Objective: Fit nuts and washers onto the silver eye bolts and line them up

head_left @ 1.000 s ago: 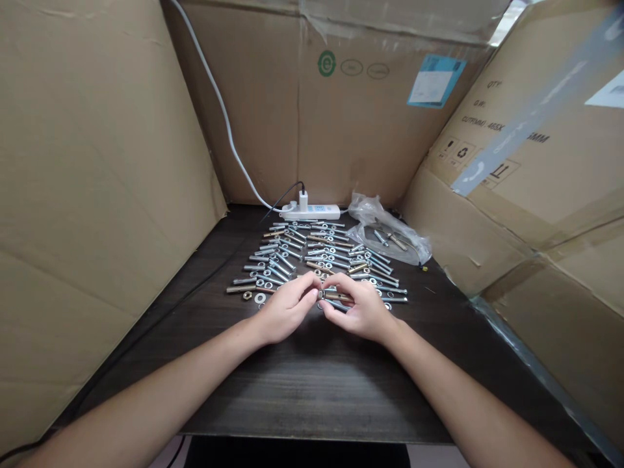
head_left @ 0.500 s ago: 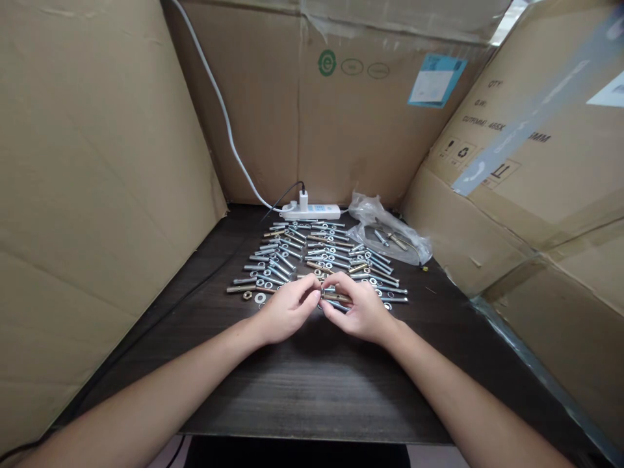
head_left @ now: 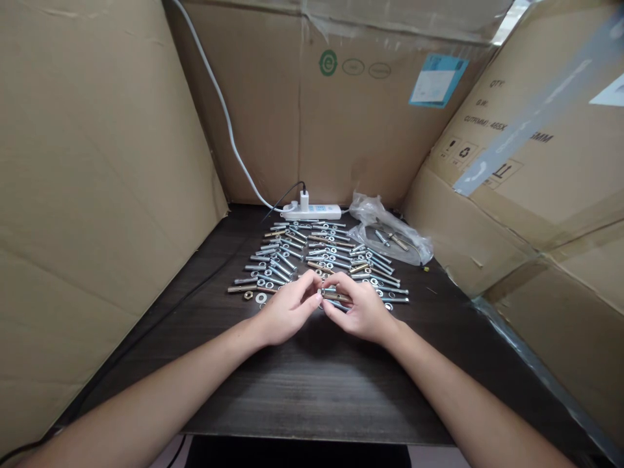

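My right hand [head_left: 358, 309] pinches a brass-coloured expansion bolt [head_left: 335, 296] just above the dark table [head_left: 312, 383]. My left hand [head_left: 287, 309] meets it at the bolt's left end, fingertips pinched on a small part there that I cannot make out. Behind both hands lie rows of several more bolts [head_left: 316, 250] with loose washers and nuts [head_left: 260, 298] beside them.
A white power strip [head_left: 312, 211] with a plugged-in charger sits at the back, its cable running up the cardboard. A clear plastic bag [head_left: 390, 231] with a few bolts lies at the back right. Cardboard boxes [head_left: 97, 162] wall in the table on three sides.
Both hands stay together at the bolt; only the fingertips shift slightly around its left end.
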Available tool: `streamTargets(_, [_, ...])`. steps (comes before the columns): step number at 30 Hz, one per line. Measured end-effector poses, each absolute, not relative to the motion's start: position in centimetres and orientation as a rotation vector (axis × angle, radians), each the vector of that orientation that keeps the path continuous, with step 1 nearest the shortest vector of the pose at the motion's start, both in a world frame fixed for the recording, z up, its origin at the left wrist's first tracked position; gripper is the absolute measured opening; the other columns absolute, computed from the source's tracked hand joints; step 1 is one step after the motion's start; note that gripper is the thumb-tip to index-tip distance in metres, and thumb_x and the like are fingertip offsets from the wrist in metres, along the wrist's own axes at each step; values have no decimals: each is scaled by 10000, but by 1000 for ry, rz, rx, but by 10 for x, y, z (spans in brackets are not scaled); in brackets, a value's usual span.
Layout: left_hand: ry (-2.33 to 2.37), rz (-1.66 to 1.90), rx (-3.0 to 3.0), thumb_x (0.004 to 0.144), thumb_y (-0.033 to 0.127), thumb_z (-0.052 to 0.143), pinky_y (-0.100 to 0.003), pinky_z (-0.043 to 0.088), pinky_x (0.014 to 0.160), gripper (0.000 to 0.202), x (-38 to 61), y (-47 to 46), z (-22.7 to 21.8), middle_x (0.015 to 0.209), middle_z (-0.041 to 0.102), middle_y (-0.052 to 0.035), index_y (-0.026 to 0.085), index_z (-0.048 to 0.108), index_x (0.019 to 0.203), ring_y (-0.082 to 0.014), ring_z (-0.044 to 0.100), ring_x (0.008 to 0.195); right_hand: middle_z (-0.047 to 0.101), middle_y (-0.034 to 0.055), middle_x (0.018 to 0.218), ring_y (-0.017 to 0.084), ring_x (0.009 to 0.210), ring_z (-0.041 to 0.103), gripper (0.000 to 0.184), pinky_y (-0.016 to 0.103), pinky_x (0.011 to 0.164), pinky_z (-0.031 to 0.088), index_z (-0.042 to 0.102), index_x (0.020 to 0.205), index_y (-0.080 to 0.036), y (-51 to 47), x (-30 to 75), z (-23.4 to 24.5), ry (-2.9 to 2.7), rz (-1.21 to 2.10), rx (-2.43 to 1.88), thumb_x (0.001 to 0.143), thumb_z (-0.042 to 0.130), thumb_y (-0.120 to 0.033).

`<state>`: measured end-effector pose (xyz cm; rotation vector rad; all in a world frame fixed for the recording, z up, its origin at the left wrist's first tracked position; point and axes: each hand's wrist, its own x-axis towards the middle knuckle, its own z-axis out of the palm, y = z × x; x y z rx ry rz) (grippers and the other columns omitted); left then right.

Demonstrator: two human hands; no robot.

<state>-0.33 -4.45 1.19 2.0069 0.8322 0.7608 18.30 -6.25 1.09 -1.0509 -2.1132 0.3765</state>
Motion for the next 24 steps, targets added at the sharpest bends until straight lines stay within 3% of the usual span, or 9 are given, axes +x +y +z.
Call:
streamTargets(16, [930, 633, 1992, 924, 378, 298, -221, 319, 553, 422, 1, -42, 11, 579, 427, 28, 149, 453, 605, -101, 381, 563, 508, -58, 561, 84, 434, 435, 179, 193, 452, 301, 548, 941, -194, -66, 180, 15, -2155, 396, -1074, 779, 584, -263])
streamTargets(19, [891, 666, 1989, 942, 373, 274, -228, 348, 594, 406, 0, -44, 14, 631, 470, 16, 154, 480, 669, -115, 425, 607, 505, -62, 552, 82, 428, 433, 175, 193, 451, 302, 550, 938, -195, -67, 179, 15, -2148, 399, -1073, 781, 586, -265])
streamTargets(24, [867, 834, 2017, 919, 299, 368, -249, 385, 706, 162, -3, -47, 16, 839, 515, 3, 178, 476, 915, -137, 489, 768, 484, -78, 525, 75, 407, 415, 178, 191, 441, 294, 546, 945, -199, -65, 181, 13, -2118, 383, -1083, 785, 585, -265])
